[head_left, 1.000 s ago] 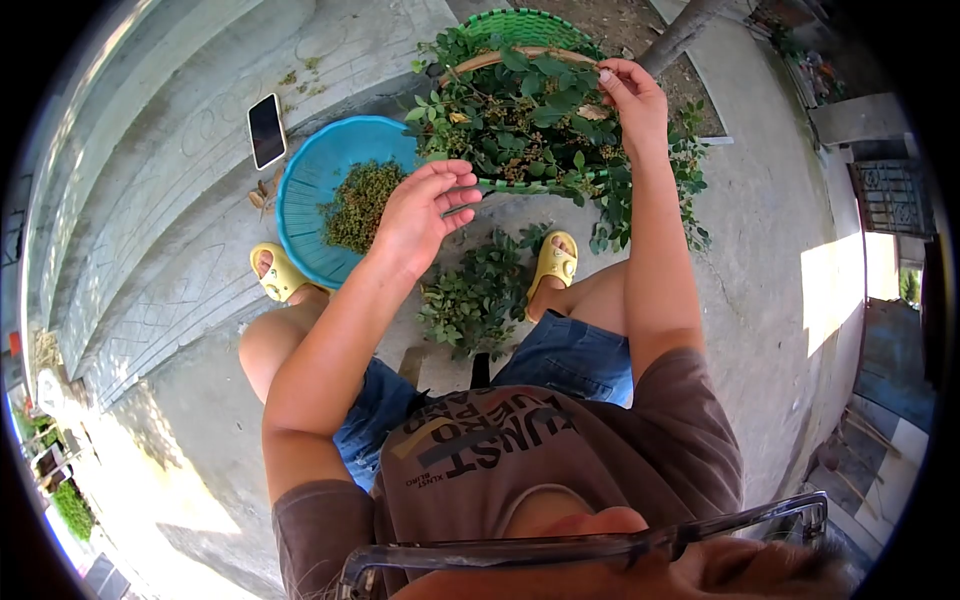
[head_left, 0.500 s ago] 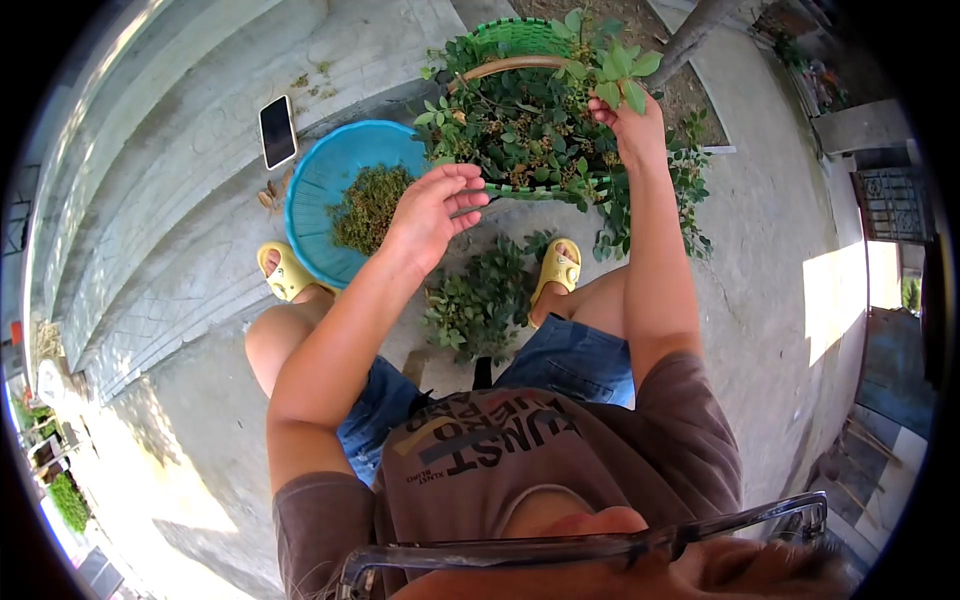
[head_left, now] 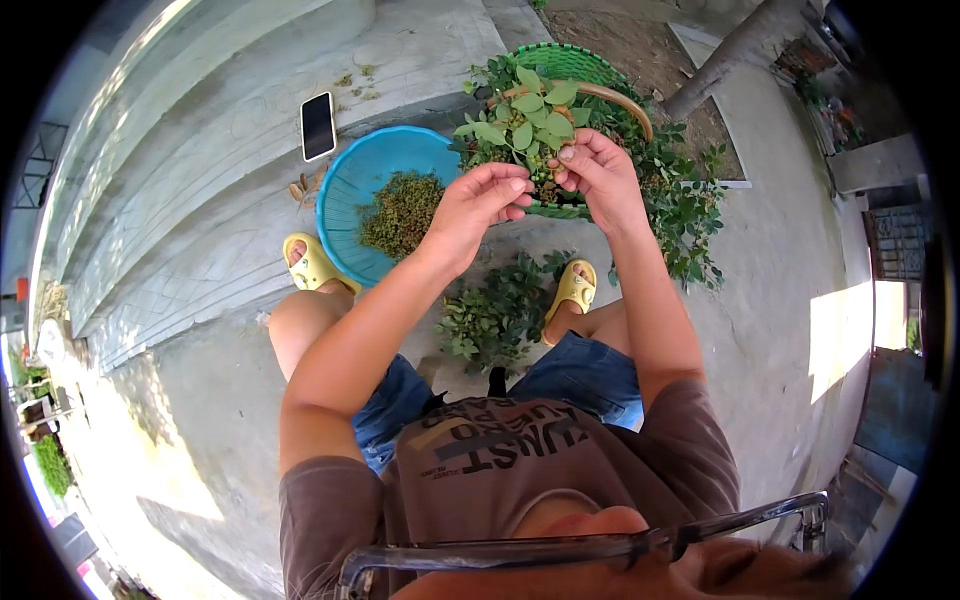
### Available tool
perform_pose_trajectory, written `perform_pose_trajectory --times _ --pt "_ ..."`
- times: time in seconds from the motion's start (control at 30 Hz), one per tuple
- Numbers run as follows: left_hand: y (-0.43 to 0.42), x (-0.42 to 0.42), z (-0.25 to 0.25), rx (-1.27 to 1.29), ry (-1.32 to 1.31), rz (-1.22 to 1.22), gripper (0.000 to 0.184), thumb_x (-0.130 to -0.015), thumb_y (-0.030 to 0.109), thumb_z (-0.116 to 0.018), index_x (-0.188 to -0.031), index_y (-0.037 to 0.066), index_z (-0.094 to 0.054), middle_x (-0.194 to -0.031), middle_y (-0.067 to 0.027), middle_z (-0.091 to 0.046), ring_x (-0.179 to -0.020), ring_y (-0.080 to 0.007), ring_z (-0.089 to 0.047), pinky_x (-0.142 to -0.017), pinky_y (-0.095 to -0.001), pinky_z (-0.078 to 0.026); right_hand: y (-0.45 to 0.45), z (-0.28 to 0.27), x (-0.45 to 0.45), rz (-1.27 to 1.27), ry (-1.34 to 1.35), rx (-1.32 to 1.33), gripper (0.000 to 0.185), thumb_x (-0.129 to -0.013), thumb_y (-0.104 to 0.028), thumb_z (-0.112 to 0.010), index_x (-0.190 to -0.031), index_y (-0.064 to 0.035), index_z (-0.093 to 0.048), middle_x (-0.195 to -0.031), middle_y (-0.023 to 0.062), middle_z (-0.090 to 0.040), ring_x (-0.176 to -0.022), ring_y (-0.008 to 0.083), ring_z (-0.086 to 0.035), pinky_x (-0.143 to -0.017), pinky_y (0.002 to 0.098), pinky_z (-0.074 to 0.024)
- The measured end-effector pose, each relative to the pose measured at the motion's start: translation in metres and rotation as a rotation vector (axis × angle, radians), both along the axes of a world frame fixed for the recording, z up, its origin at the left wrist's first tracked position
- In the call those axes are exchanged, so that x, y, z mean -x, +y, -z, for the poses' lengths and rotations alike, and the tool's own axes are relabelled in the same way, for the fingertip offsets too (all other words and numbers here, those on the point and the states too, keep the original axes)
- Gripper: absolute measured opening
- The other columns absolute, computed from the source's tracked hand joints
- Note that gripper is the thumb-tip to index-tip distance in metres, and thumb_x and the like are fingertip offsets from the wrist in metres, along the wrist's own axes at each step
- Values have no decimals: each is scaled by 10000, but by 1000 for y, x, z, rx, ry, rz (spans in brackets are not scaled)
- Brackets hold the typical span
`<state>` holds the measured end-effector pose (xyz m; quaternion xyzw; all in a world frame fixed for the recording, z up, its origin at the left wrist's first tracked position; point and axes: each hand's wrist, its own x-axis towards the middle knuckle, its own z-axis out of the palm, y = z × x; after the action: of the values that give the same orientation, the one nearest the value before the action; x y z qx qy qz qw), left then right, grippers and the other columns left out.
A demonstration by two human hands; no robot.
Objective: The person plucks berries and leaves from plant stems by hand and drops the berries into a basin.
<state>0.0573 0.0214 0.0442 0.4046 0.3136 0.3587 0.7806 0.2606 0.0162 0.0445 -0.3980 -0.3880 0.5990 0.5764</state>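
A leafy sprig with small green berries is pinched in my right hand, held over the near side of the green basket. My left hand is beside the sprig's berry cluster, thumb and fingers drawn together. What lies between its fingertips is too small to make out. Cut leafy branches fill the basket and hang over its right side. Left of it, a blue plastic basin holds a heap of small greenish-brown berries.
More leafy cuttings lie on the concrete between my feet, which wear yellow sandals. A phone rests on the step behind the basin. A tree trunk rises beyond the basket, at the right.
My right hand has brought the sprig left and nearer to me, off the basket's right side. My left hand has come up close to it, its fingers closing. The view has shifted slightly.
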Motion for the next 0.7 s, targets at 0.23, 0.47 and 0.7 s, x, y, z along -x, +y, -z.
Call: perform_pose_trajectory --times 0.23,0.47,0.7 --pt "-4 12 -3 91 -114 -26 177 -895 153 -598 -1017 30 -559 -1018 -96 -620 -941 -198 -603 -840 -341 -492 -14 -18 30 -66 -244 -96 112 -868 -59 -601 -974 -33 -575 -822 9 -629 -697 62 -575 -580 188 -449" --pt "0 29 8 191 -247 -97 143 -892 138 -599 -986 41 -553 -956 -80 -617 -928 -205 -606 -822 -357 -494 -26 -23 56 -92 -483 -278 192 -865 -54 -610 -1048 0 -590 -880 41 -636 -775 82 -596 -702 223 -504" --pt "2 37 14 198 -391 20 158 -865 88 -613 -993 35 -539 -936 -85 -565 -864 -205 -544 -767 -332 -471 -30 -6 44 235 -45 -326 160 -897 -146 -594 -991 -20 -620 -793 18 -615 -646 59 -521 -556 175 -398"
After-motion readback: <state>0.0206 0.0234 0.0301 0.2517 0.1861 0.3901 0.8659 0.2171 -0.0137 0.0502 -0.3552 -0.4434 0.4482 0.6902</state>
